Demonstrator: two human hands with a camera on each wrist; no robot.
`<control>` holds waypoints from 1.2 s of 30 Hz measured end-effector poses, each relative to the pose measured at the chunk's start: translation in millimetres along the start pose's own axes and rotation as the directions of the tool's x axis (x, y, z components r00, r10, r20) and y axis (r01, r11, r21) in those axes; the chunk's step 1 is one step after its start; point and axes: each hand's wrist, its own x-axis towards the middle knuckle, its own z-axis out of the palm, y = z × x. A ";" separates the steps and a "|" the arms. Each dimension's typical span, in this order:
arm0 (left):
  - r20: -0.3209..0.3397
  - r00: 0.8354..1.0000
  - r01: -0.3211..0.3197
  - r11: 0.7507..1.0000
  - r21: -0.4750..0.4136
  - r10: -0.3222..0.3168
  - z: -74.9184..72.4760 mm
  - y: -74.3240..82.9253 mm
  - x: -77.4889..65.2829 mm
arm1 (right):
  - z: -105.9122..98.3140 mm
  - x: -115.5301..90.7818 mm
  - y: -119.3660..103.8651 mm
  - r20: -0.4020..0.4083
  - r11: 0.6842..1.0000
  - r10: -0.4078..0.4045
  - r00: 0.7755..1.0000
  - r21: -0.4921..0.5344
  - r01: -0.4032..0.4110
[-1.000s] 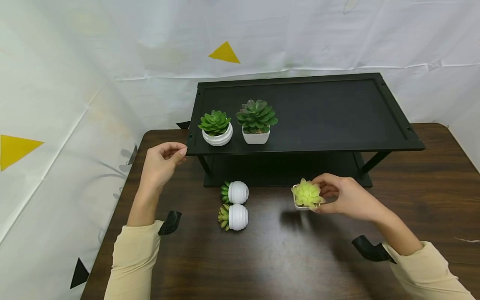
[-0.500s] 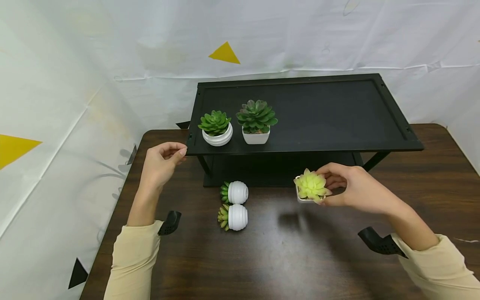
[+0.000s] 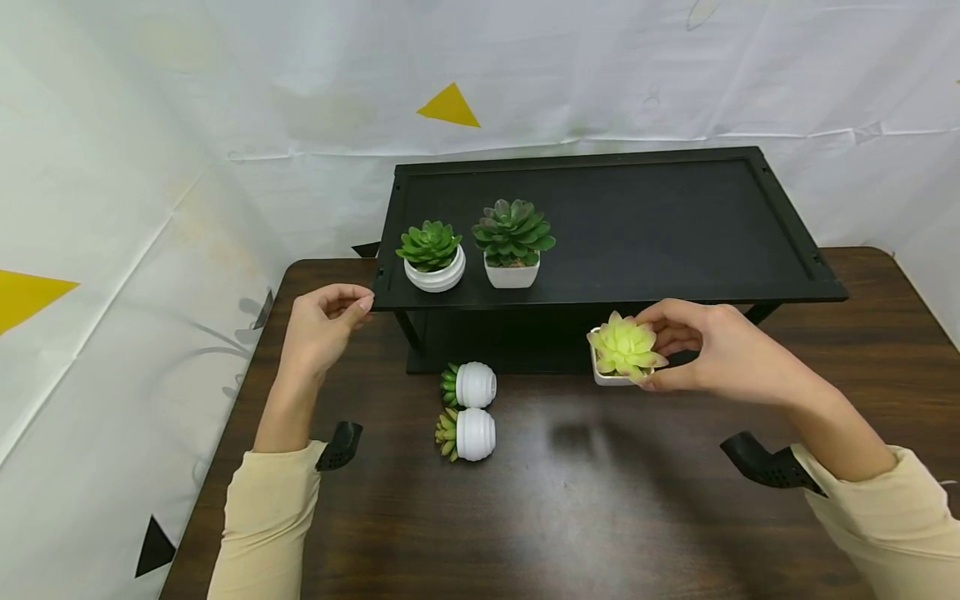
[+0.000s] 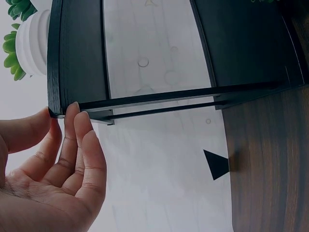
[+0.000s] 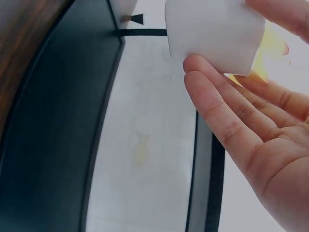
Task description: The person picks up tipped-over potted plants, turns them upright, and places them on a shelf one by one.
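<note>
My right hand [image 3: 712, 350] pinches a yellow-green potted succulent [image 3: 624, 346] by its square white pot [image 5: 215, 34], held above the table before the shelf's front edge. My left hand [image 3: 318, 329] grips the front left corner of the black two-tier shelf [image 3: 660, 225], thumb on one side and fingertips on the other [image 4: 72, 116]. On the upper tier stand a green succulent in a round white pot [image 3: 433, 258] and a larger dark green succulent in a square white pot [image 3: 513, 242]. Two small succulents in ribbed white pots, one [image 3: 476, 385] behind the other [image 3: 476, 434], lie sideways on the table.
The brown wooden table [image 3: 525, 533] bears the shelf. The shelf's lower tier [image 3: 525, 342] lies beneath the upper one, partly hidden. A white sheet [image 3: 600, 75] with yellow and black triangles hangs behind and at the left.
My right hand has raised the yellow-green succulent and carried it away from me and slightly right, toward the shelf. The left hand has stayed at the shelf corner.
</note>
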 end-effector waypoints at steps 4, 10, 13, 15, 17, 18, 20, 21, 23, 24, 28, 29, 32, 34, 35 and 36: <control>-0.002 1.000 -0.005 1.000 -0.001 0.005 -0.1 0.1 -0.2 | -7.2 2.9 -3.6 0.001 1.000 0.019 1.000 -0.003 -0.019; -0.005 1.000 0.000 1.000 -0.001 0.000 -0.4 -0.7 0.0 | -17.4 7.8 -8.3 -0.011 1.000 0.030 0.999 0.003 -0.030; -0.005 1.000 -0.001 1.000 -0.006 0.001 -0.3 -1.2 0.0 | -22.3 11.2 -10.0 -0.006 0.999 0.045 0.999 0.015 -0.045; -0.005 1.000 -0.003 1.000 -0.011 0.003 0.0 -1.7 0.1 | -26.0 13.9 -11.2 0.001 0.998 0.064 0.998 0.023 -0.064; -0.005 1.000 -0.006 1.000 -0.014 0.006 0.3 -2.3 0.3 | -29.4 16.8 -12.6 0.008 0.996 0.077 0.997 0.033 -0.077; -0.005 1.000 -0.008 1.000 -0.016 0.007 0.4 -2.3 0.4 | -31.0 18.5 -13.4 0.011 0.996 0.082 0.997 0.039 -0.082; -0.006 1.000 -0.009 1.000 -0.018 0.008 0.3 -2.5 0.5 | -33.6 21.5 -14.8 0.018 0.994 0.094 0.995 0.047 -0.095; -0.007 1.000 -0.010 1.000 -0.017 0.010 0.2 -2.6 0.7 | -34.6 23.1 -15.4 0.022 0.994 0.099 0.995 0.050 -0.100; -0.006 1.000 -0.012 1.000 -0.017 0.012 0.0 -2.7 0.8 | -35.6 25.6 -16.9 0.020 0.991 0.119 0.993 0.058 -0.120; -0.005 1.000 -0.013 1.000 -0.016 0.013 0.0 -2.7 0.7 | -35.8 26.8 -17.6 0.019 0.990 0.128 0.992 0.060 -0.129; -0.003 1.000 -0.019 1.000 -0.014 0.019 -0.1 -2.5 0.4 | -35.9 31.0 -20.5 0.010 0.985 0.151 0.988 0.086 -0.151; -0.004 1.000 -0.021 1.000 -0.013 0.020 -0.1 -2.5 0.4 | -36.1 32.2 -20.9 0.010 0.985 0.149 0.989 0.092 -0.149; -0.006 1.000 -0.024 1.000 -0.011 0.024 -0.1 -2.4 0.4 | -36.6 35.9 -22.4 0.012 0.984 0.142 0.990 0.107 -0.143; -0.007 1.000 -0.024 1.000 -0.012 0.024 0.1 -2.4 0.5 | -36.9 38.5 -23.4 0.014 0.984 0.143 0.990 0.110 -0.143; -0.006 1.000 -0.023 1.000 -0.015 0.023 0.1 -2.4 0.6 | -37.4 39.7 -24.0 0.016 0.983 0.142 0.990 0.114 -0.143; -0.005 1.000 -0.022 1.000 -0.016 0.022 0.1 -2.1 0.5 | -37.9 40.8 -24.6 0.017 0.982 0.144 0.989 0.119 -0.145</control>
